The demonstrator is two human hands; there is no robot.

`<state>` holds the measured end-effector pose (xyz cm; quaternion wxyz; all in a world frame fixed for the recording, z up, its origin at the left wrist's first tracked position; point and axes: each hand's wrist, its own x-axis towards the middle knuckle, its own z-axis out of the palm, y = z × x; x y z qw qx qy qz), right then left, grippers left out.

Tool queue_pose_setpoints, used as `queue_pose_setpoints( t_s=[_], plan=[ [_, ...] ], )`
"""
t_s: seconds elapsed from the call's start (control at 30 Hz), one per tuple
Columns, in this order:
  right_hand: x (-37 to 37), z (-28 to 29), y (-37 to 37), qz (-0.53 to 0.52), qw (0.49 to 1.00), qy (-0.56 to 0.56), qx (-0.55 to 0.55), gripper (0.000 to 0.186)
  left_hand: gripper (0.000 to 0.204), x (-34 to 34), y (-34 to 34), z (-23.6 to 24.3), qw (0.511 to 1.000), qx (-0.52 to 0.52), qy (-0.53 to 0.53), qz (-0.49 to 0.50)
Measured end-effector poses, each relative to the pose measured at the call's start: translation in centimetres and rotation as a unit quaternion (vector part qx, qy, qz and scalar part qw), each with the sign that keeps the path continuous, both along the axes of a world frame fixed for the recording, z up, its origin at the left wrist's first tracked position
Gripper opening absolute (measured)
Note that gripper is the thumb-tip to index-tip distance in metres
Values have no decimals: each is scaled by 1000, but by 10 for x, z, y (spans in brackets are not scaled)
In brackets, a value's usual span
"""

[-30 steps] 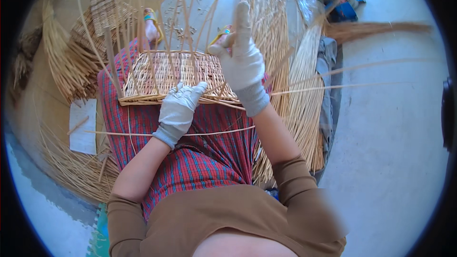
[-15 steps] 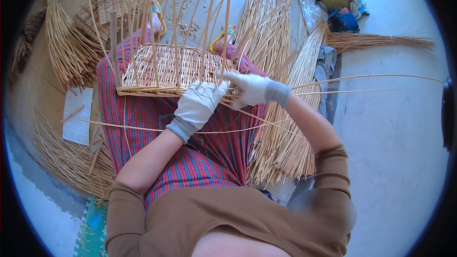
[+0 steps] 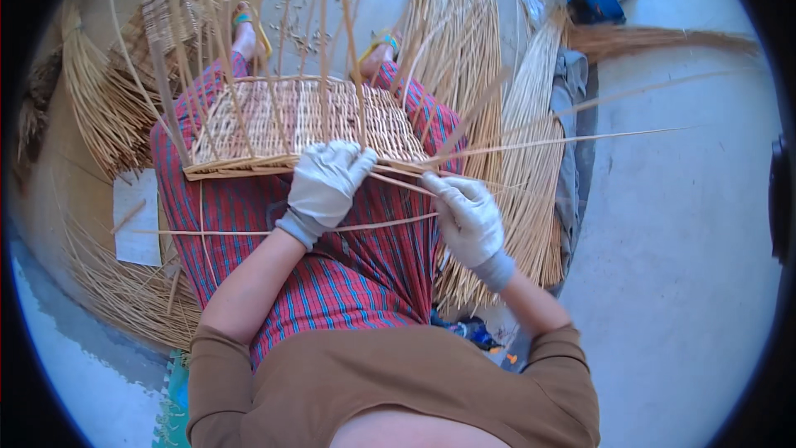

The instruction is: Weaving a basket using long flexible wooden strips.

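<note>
Basketwork panel (image 3: 290,112) across a lap, stakes (image 3: 324,41) rising from its near edge

Lap (image 3: 348,286): red checked cloth, evidently serving as the work surface. Over it, a loose pale cane (image 3: 220,233), running from beyond its left edge toward the right hand.

Left hand (image 3: 325,182): gloved, fingers pressed together over the panel's near edge, right of its middle; presumably there to steady the rim. Thumb not clear; whether it clamps, cannot tell.

Right hand (image 3: 470,220): gloved, just off the panel's near right corner; thumb and forefinger pinching a weaving strand (image 3: 402,183), apparently to keep it taut along the rim.

Panel: lying on the thighs, near edge toward the body, perhaps so that the rim is within reach of both hands. Stakes spaced along that edge, tips pointing away, clear of the fingers.

Floor, left of the lap: white sheet (image 3: 138,241) with a short stick on it; farther off, a tied cane bundle (image 3: 104,108).

Floor, right of the lap: long pale canes (image 3: 526,207) laid lengthwise, seemingly for easy reach.

Beyond the panel: two sandalled feet, set apart, likely bracing the knees; scattered cuttings (image 3: 311,21) between them.
</note>
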<state>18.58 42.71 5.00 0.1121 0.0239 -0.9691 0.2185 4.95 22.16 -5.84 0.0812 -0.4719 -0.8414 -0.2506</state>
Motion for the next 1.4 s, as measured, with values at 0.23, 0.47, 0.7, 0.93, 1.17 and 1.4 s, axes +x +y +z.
queue_pose_setpoints(
  t_s=[0.23,0.47,0.7,0.93,1.17,1.4],
  plan=[
    [14,-23,30,-88,935,16,-342,20,29,-11,1,21,997,-31,-75,-17],
    [-33,98,58,-69,979,158,-113,79,30,-13,-2,20,993,-64,-99,-22],
    [2,40,54,-39,790,-459,-404,49,31,-12,3,23,993,-55,-100,-12],
    [-57,86,82,20,955,159,251,52,32,-7,5,34,988,-105,-116,0],
    [-21,23,146,-107,986,-77,-106,84,29,-7,11,17,997,-23,-72,18],
    [-41,74,26,-111,835,474,-258,28,28,-30,4,53,975,-63,-211,13]
  ],
)
